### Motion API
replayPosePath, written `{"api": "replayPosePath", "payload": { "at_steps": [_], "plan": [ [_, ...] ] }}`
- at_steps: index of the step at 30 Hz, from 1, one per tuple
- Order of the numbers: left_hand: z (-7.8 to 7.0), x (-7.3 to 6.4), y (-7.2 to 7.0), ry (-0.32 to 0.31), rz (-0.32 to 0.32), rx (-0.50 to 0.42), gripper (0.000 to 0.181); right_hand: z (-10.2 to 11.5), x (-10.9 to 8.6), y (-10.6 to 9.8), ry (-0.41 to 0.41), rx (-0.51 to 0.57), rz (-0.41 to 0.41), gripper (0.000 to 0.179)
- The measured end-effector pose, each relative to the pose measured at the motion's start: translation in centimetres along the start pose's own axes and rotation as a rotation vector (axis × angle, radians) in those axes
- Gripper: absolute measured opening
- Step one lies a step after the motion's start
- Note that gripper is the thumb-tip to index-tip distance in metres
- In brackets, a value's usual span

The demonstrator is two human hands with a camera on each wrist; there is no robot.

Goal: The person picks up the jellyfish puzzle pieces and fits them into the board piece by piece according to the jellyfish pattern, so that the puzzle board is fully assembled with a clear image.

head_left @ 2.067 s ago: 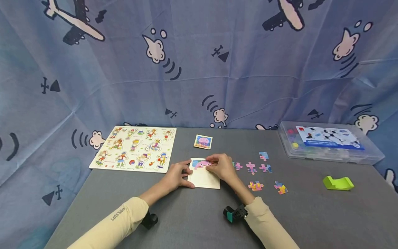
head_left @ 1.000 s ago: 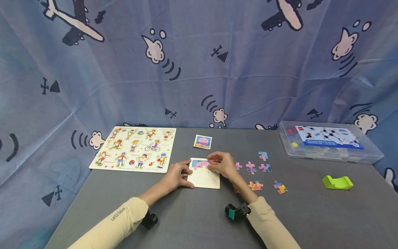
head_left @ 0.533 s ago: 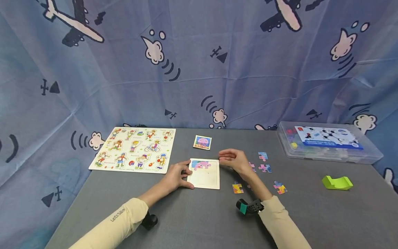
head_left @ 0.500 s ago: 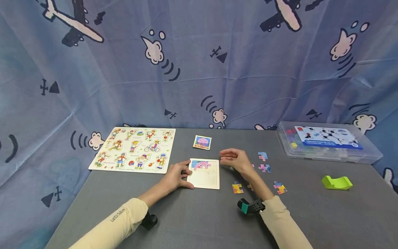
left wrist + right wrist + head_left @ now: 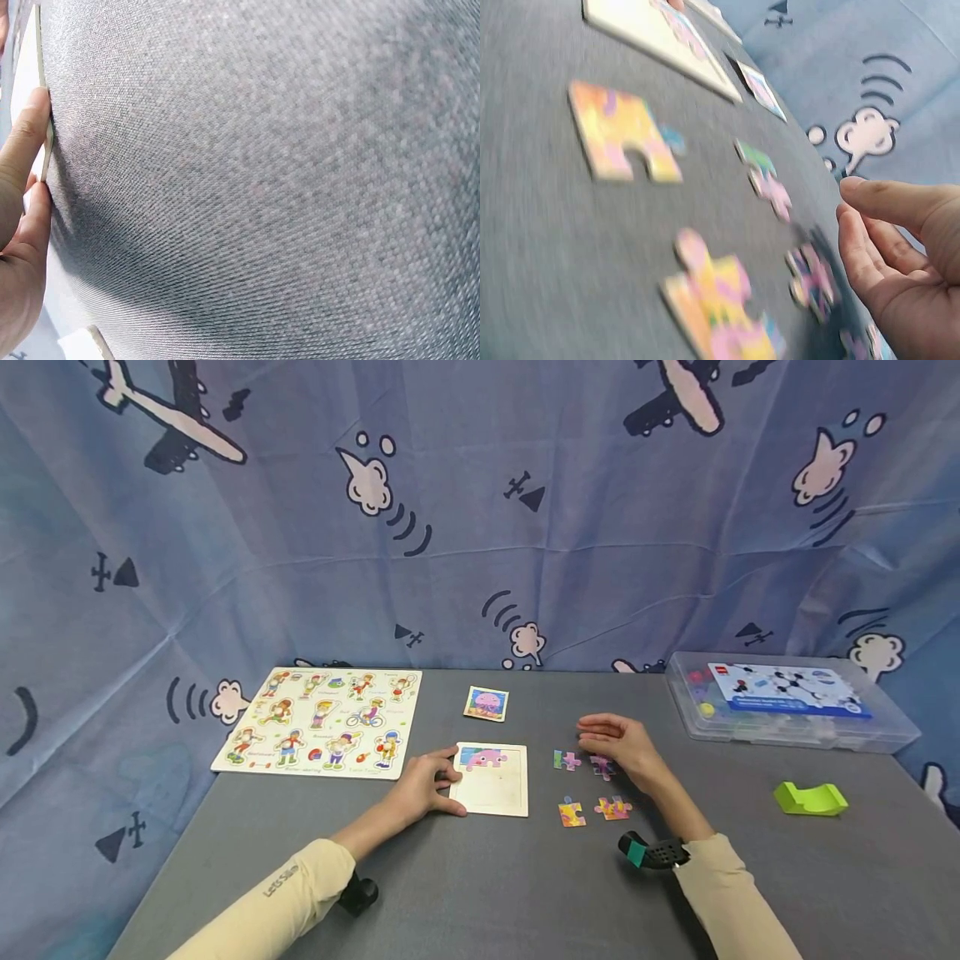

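At the left edge of a square wooden puzzle tray [image 5: 491,793], my left hand [image 5: 423,785] holds it with thumb and fingers spread along the side. Joined pink and blue pieces [image 5: 486,759] lie along the tray's top left part. My right hand [image 5: 622,747] hovers above the table to the right, its fingers loosely bent and nothing seen between them. Under and beside it lie a purple-pink jigsaw piece [image 5: 602,767] and a green-pink piece [image 5: 567,761]. Closer in are a yellow piece [image 5: 572,813] and a yellow-pink piece [image 5: 613,808]. My right hand and forearm cover other pieces.
A small pink jellyfish picture [image 5: 486,703] lies beyond the tray. At left is a large board of sports figures [image 5: 318,722]. A clear plastic case [image 5: 795,702] stands back right, with a green curved block [image 5: 810,799] before it. A patterned curtain [image 5: 450,527] hangs behind.
My right hand has left the tray's upper right and moved right, over the loose pieces. The pink and blue pieces stay in the tray. My left hand keeps its place on the tray.
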State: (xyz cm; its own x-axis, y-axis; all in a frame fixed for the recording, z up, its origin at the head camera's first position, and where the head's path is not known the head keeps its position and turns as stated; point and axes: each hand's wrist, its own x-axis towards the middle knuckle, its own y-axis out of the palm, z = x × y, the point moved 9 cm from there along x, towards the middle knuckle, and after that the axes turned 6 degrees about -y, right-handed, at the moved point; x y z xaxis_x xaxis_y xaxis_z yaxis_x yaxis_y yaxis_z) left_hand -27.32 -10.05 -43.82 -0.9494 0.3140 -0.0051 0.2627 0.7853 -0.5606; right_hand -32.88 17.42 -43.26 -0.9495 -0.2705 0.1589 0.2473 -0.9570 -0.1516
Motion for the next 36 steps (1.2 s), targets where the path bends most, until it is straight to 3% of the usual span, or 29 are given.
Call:
{"api": "replayPosePath", "payload": {
  "at_steps": [11, 17, 20, 24, 30, 36],
  "plan": [
    [0.0, -0.1, 0.2, -0.006, 0.015, -0.009, 0.034, 0.3, -1.5, -4.5, -0.042, -0.018, -0.013, 0.043],
    [0.0, -0.1, 0.2, 0.002, 0.006, -0.001, 0.034, 0.2, -1.9, -7.0, -0.081, -0.097, -0.019, 0.04],
    [-0.1, -0.1, 0.1, 0.01, 0.002, 0.012, 0.035, 0.2, -2.0, -7.9, -0.107, -0.196, -0.014, 0.039],
    [0.0, -0.1, 0.0, 0.006, 0.002, 0.013, 0.034, 0.1, -2.1, -8.3, -0.128, -0.337, -0.01, 0.037],
    [0.0, 0.0, 0.0, 0.012, -0.001, 0.018, 0.034, -0.4, -1.9, -8.3, -0.139, -0.423, 0.035, 0.037],
    [-0.1, -0.1, -0.1, 0.016, -0.008, 0.019, 0.034, -1.1, -1.2, -8.6, -0.059, -0.461, 0.103, 0.042]
  ]
}}
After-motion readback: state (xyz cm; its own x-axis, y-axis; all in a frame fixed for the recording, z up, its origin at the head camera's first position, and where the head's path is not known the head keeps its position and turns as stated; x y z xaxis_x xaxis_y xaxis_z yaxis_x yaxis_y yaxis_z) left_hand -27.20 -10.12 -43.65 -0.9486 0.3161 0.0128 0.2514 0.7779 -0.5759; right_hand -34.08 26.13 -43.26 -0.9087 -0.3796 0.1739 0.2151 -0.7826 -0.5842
